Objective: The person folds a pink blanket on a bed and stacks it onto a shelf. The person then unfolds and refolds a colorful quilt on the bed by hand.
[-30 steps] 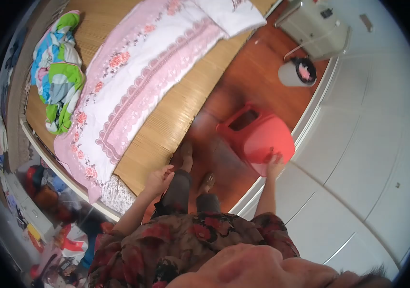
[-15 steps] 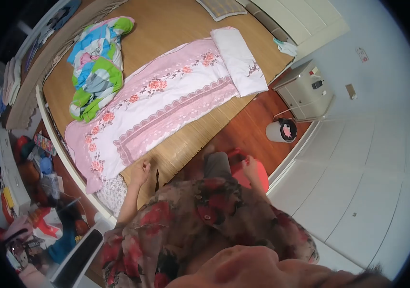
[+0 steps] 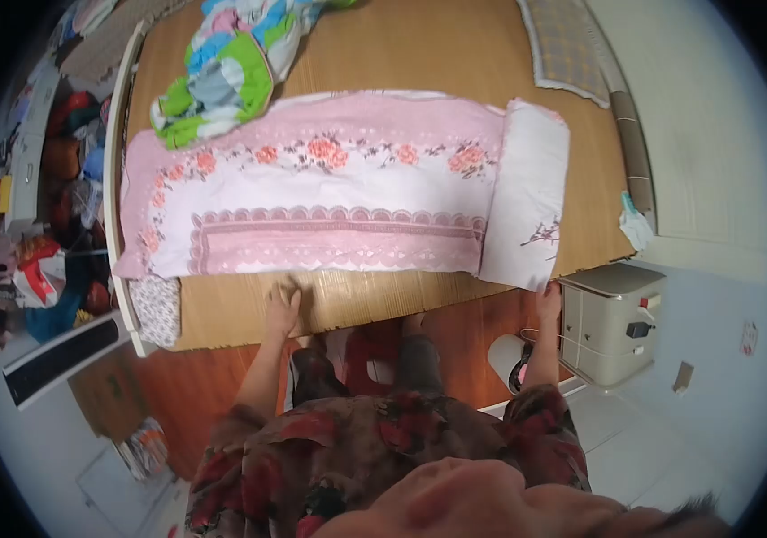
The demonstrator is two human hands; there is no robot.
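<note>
From where I stood, 1 red stool (image 3: 367, 363) was between the person's legs. The left hand (image 3: 282, 309) was at the near side of the bed (image 3: 383, 300), fingers loosely bent and released. The right hand (image 3: 548, 302) was at the near corner of the white folded end (image 3: 527, 193) of the pink quilt (image 3: 339, 238); I couldn't tell whether its fingers gripped. The quilt lay lengthwise across the bed, 1 rumpled green-and-blue cover (image 3: 231, 81) beyond it.
</note>
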